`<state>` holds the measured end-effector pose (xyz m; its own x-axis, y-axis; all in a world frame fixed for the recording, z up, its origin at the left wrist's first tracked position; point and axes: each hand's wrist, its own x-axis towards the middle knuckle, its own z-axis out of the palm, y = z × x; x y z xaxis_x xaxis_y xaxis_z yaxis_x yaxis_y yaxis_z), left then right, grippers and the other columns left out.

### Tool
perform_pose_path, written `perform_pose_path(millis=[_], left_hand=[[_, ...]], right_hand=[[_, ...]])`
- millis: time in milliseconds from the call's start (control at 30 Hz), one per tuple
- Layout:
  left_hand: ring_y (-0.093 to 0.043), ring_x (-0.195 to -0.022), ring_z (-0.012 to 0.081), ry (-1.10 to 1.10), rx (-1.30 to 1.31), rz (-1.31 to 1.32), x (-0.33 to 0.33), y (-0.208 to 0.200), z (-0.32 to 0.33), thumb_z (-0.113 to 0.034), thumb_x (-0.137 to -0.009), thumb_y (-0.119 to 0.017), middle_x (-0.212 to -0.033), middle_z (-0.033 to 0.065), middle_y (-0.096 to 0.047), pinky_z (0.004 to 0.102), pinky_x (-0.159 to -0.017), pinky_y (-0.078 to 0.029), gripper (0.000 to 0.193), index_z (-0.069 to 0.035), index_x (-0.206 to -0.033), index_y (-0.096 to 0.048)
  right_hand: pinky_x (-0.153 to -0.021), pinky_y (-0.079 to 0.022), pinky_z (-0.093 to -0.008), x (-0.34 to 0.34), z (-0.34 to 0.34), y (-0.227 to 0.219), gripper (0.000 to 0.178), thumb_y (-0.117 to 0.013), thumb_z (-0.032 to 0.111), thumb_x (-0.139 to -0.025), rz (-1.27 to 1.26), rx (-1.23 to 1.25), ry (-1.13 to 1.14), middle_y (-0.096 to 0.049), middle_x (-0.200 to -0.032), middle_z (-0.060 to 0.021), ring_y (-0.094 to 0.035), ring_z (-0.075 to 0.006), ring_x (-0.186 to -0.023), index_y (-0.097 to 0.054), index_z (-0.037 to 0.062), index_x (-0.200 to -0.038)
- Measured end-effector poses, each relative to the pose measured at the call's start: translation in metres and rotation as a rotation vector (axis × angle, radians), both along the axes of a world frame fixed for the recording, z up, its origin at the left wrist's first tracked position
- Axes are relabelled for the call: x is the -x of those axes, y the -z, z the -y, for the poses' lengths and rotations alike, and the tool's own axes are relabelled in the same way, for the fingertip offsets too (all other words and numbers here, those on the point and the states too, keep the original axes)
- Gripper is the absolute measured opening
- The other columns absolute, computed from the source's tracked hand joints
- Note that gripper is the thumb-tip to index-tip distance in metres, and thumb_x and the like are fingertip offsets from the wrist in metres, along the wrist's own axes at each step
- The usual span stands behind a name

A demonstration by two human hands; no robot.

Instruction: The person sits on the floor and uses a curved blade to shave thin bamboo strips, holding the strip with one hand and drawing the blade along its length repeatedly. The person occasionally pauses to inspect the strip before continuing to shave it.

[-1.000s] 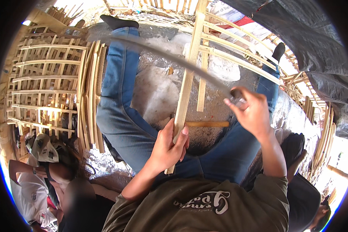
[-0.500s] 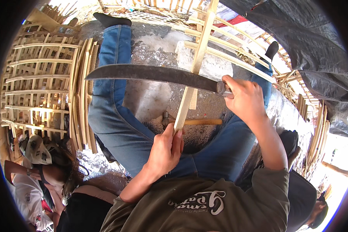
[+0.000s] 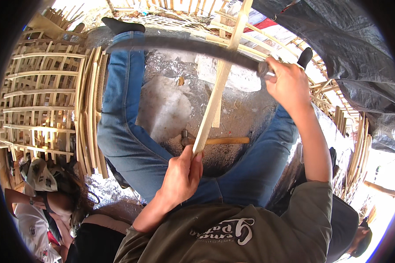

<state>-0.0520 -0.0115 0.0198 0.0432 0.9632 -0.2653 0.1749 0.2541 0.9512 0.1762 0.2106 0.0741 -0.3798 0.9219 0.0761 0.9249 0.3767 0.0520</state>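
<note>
Gripping a bamboo strip point(image 3: 214, 97) and a machete point(image 3: 188, 46) in left point(image 3: 179, 179) and right hands point(image 3: 290, 87) respectively

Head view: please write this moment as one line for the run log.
left hand: holds strip; right hand: grips knife; knife: blurred, crosses strip in view, contact unclear; hammer: lies on ground

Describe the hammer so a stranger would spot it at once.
On grey ground, find the spread blue denim trouser legs. Between them, just beyond the left hand, lies the wooden-handled hammer, seen behind a long, pale, flat wooden strip. Its dark metal head and deeper tan handle set it apart from the strip.
</note>
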Motion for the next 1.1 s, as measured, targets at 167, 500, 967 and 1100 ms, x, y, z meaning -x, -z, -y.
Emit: perform_pose_path(millis=[167, 500, 967, 1100], left_hand=[[-0.052, -0.047, 0.0100, 0.049, -0.003, 0.017, -0.004, 0.014, 0.012, -0.007, -0.105, -0.045, -0.055, 0.0040, -0.053, 0.0288, -0.046, -0.040, 0.015, 0.002, -0.096, -0.054], [-0.054, -0.046, 0.0131, 0.036, -0.003, -0.023, -0.006, 0.030, 0.016, -0.007, -0.105, -0.044, -0.056, 0.0052, -0.054, 0.0298, -0.047, -0.041, 0.016, 0.002, -0.097, -0.054], [-0.060, -0.049, 0.0229, 0.171, -0.025, -0.094, -0.010, 0.038, 0.046, -0.002, -0.101, -0.050, -0.058, 0.0108, -0.056, 0.0359, -0.050, -0.047, 0.008, 0.004, -0.097, -0.054], [-0.065, -0.055, 0.0339, 0.176, -0.079, -0.150, -0.012, 0.041, 0.037, -0.001, -0.100, -0.050, -0.062, 0.0173, -0.059, 0.0404, -0.053, -0.048, 0.006, 0.004, -0.101, -0.054]], right_hand=[[-0.074, -0.059, -0.0488, -0.030, -0.035, 0.010, 0.031, -0.066, 0.016, -0.081, 0.100, -0.133, 0.015, -0.072, -0.083, -0.0168, -0.072, -0.0392, -0.079, -0.067, 0.0152, -0.111], [-0.071, -0.058, -0.0457, -0.020, 0.028, 0.033, 0.044, -0.073, 0.015, -0.074, 0.022, 0.078, -0.119, -0.072, -0.087, -0.0120, -0.072, -0.0330, -0.079, -0.067, 0.0166, -0.117], [-0.080, -0.058, -0.0476, -0.060, -0.060, -0.010, 0.042, -0.067, 0.020, -0.088, 0.296, -0.213, 0.173, -0.073, -0.093, -0.0171, -0.073, -0.0372, -0.089, -0.065, 0.0218, -0.130], [-0.079, -0.057, -0.0486, -0.055, -0.037, -0.003, 0.037, -0.071, 0.025, -0.087, 0.100, -0.078, 0.305, -0.073, -0.092, -0.0177, -0.071, -0.0382, -0.090, -0.067, 0.0206, -0.124]])
